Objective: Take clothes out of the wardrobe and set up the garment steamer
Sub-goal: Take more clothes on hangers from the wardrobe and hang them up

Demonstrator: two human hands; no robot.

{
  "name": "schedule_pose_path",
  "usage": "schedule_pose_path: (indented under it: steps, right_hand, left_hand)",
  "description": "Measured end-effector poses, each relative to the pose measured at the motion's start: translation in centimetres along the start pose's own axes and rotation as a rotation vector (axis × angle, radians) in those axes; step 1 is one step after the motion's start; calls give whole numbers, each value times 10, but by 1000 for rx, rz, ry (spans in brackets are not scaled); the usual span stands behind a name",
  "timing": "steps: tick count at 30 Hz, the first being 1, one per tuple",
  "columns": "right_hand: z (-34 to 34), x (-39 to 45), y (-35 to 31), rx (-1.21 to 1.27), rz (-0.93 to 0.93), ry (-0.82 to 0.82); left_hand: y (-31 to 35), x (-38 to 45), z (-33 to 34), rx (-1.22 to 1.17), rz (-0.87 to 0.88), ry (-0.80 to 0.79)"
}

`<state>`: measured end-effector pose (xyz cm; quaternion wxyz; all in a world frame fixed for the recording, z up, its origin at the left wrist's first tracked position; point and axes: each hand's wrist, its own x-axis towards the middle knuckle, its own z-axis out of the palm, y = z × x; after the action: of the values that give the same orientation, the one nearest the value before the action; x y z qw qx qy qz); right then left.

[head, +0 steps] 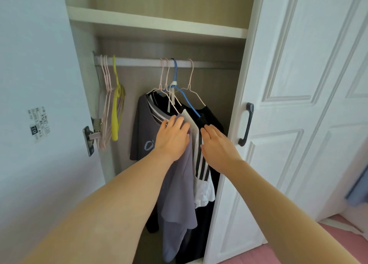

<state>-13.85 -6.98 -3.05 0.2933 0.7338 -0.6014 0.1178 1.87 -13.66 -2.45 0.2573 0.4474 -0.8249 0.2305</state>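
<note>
Inside the open wardrobe, several garments hang from a white rail: a grey T-shirt with a white print, a white top with black stripes, and a black garment on a blue hanger. My left hand lies flat with straight fingers on the grey T-shirt's shoulder. My right hand reaches in with straight fingers, touching the black garment beside the striped top. Neither hand grips anything. No steamer is in view.
Empty pink hangers and a yellow hanger hang at the rail's left end. A shelf spans above. The right door with a dark handle stands close to my right arm. Pink floor lies lower right.
</note>
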Motion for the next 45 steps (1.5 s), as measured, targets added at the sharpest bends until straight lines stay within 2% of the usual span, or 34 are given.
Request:
schedule_pose_path:
  steps: [2,4,8,12,15,17,19,21,24,27,32,37,45]
  right_hand:
    - [5,7,0,7,6,13]
    - [7,15,-4,-14,-13,-8]
    - [5,35,-17,-65,-79,-107]
    - [8,58,-29,-63,-75,-145]
    - [2,76,-36,138,14,-114]
    - [-7,88,-40,332,150,-72]
    - [-12,100,-46,462,259,-107]
    - [-13,111,-50,641,384,-139]
    - [-12,121,-57,862,476,-172]
    - [-13,124,-62,1050,566,-134]
    - [-19,126,-61,1199,627,-49]
    - [-38,132,-49,1127,669,70]
    - [-52,101,-48,1102,633,61]
  left_hand:
    - [-5,5,1,-22,6,47]
    - [-11,9,0,-125,-70,53]
    - [-24,26,-5,-343,-293,-94]
    - [-41,47,-10,-544,-458,-103]
    - [-51,67,-17,-749,-763,-113]
    - [-63,83,-19,-892,-897,-108]
    - [-73,95,-22,-1161,-1007,-88]
    - [-75,100,-28,-1387,-1070,-70]
    - [-73,99,-31,-1512,-1095,-52]
    - [-76,100,-28,-1635,-1135,6]
    - [-84,104,-36,-1786,-1164,129]
    - [-83,113,-53,-1730,-1175,216]
    - [-58,106,-64,-1547,-1208,333]
